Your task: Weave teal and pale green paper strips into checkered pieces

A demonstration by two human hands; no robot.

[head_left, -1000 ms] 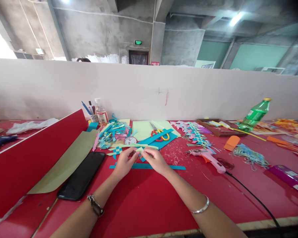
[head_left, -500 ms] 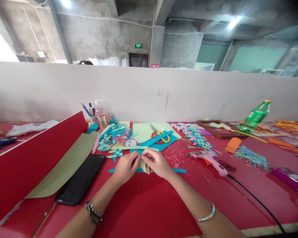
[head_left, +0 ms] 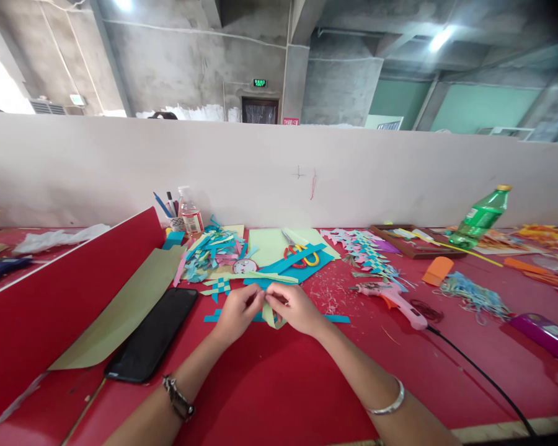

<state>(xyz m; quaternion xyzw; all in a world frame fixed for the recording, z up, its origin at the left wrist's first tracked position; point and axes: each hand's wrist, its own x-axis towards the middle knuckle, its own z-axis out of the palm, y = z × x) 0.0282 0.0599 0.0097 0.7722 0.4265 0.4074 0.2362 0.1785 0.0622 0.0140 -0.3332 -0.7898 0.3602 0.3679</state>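
Between my two hands is a pale green paper strip [head_left: 270,316], bent and hanging down below my fingertips. My left hand [head_left: 239,311] pinches it from the left, and my right hand [head_left: 294,305] pinches it from the right, the fingertips meeting. Beneath the hands a blue paper strip [head_left: 337,319] lies flat, its middle hidden. Just left of them rests a small woven piece of blue and green strips [head_left: 219,287]. Beyond my hands, scissors [head_left: 314,255] with red and yellow handles lie on blue paper [head_left: 279,272].
A pile of paper scraps [head_left: 214,248] and a phone [head_left: 153,334] are on the left, beside a red divider [head_left: 74,291]. To the right lie a pink glue gun [head_left: 393,298] with a black cord, woven strips [head_left: 367,254], a green bottle [head_left: 481,217] and a purple device [head_left: 544,337].
The pale green strip shows slightly more below my right fingers, its lower end turned. Both hands stay pinched together in nearly the same place.
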